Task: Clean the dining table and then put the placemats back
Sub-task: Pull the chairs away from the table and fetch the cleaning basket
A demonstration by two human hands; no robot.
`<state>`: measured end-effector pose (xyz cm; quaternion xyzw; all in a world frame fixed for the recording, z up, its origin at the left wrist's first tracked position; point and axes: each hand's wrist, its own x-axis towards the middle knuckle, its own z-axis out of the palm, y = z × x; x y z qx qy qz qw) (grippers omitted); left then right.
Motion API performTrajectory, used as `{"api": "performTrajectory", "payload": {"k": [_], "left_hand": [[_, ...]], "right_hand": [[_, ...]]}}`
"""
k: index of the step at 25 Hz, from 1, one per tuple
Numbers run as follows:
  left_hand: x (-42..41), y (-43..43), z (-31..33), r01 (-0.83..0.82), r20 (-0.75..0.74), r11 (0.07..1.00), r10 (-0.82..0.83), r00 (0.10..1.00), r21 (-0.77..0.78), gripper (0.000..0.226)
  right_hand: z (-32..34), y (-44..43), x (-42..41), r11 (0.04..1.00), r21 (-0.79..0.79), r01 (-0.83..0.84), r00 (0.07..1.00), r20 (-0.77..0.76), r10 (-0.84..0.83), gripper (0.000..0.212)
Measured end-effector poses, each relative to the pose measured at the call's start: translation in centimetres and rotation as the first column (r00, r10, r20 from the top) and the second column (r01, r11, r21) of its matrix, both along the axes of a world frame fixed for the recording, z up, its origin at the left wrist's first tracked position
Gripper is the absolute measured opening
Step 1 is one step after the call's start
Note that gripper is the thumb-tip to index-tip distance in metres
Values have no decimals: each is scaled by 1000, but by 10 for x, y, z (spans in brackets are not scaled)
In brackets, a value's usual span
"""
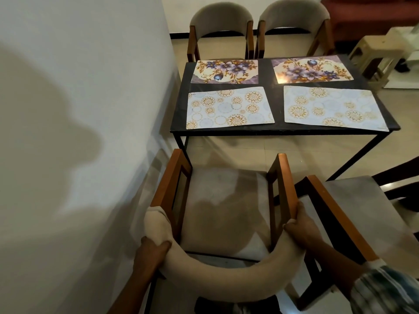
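The dark dining table (267, 74) stands ahead, with several placemats on it. Two purple floral placemats (225, 71) (312, 70) lie on the far side. Two white placemats with gold circles (229, 108) (331, 108) lie on the near side. Directly below me is a beige padded chair (226, 273) with orange wooden arms. My left hand (151, 252) grips the left end of its curved backrest. My right hand (301, 225) grips the right end, where the backrest meets the wooden arm.
A white wall (79, 109) runs close along the left. A second chair (353, 200) stands right beside the one I hold. Two more chairs (221, 30) (294, 26) stand at the table's far side. A pale stool (374, 57) sits at the right.
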<state>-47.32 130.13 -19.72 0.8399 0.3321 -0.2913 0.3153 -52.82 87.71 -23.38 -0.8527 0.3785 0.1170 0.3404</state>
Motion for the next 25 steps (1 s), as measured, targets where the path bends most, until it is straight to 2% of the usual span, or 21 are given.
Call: {"api": "performTrajectory", "payload": {"k": [3, 5, 9, 10, 14, 15, 17, 19, 21, 24, 25], "left_hand": [[-1, -1, 2, -7, -8, 1000, 7, 1000, -2, 86], [-1, -1, 5, 13, 0, 1000, -13, 1000, -7, 83], [1, -3, 10, -7, -23, 999, 6, 1000, -36, 86], [0, -2, 14, -20, -18, 998, 19, 1000, -53, 87], [3, 8, 10, -171, -54, 953, 163, 985, -251, 72], [3, 16, 7, -144, -29, 945, 142, 989, -295, 64], [0, 21, 1, -39, 53, 945, 59, 997, -324, 50], [0, 23, -1, -5, 76, 951, 30, 997, -309, 44], [-1, 20, 2, -43, 54, 951, 62, 997, -306, 45], [-9, 14, -1, -144, -90, 956, 125, 988, -256, 52], [-10, 12, -2, -132, -61, 956, 120, 991, -260, 48]], "right_hand": [[-1, 2, -1, 1000, -2, 18, 1000, -15, -18, 91], [-1, 5, -6, 999, 0, 40, 999, 16, -40, 83], [-1, 14, -13, 974, 30, 226, 974, -18, -225, 69], [-2, 18, -18, 967, 44, 250, 968, -29, -248, 72], [0, 45, -47, 953, 51, 299, 952, -83, -294, 116], [1, 57, -53, 942, 70, 328, 943, -81, -323, 115], [6, 71, -58, 921, 46, 387, 921, -77, -383, 95], [14, 72, -55, 924, 6, 382, 924, -28, -382, 81], [18, 70, -55, 942, -8, 337, 941, -17, -337, 79], [24, 64, -63, 957, 0, 290, 955, -60, -290, 99], [21, 58, -65, 965, -1, 261, 964, -60, -261, 101]]}}
